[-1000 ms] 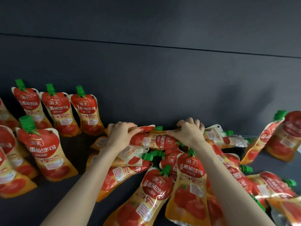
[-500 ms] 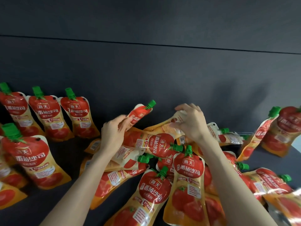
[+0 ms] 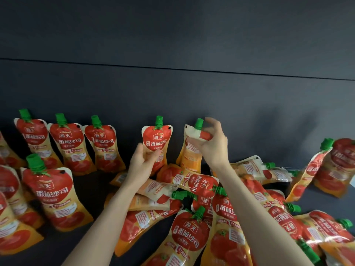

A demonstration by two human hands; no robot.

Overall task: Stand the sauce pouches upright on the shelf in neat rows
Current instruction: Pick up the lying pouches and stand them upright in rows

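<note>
The left hand (image 3: 141, 163) grips the lower half of one pouch (image 3: 158, 140), fingers curled round its side, and holds it cap-up with the label facing out. Just to its right, the right hand (image 3: 214, 144) pinches a second pouch (image 3: 189, 150) near the green spout; that one is cap-up too but shows its printed back. Both have their long axes vertical and sit close to the wall (image 3: 172, 93) beyond the hands, their bases hidden behind the heap. Left of the left hand a gap opens before the back row (image 3: 67, 144) of three standing pouches, so I'd say that hand's pouch fills the gap, while the right one wants a turn first. Under and between the forearms lies the heap (image 3: 190, 233) of flat pouches on the shelf (image 3: 96, 189). Far right, more pouches (image 3: 338, 162) lean.
</note>
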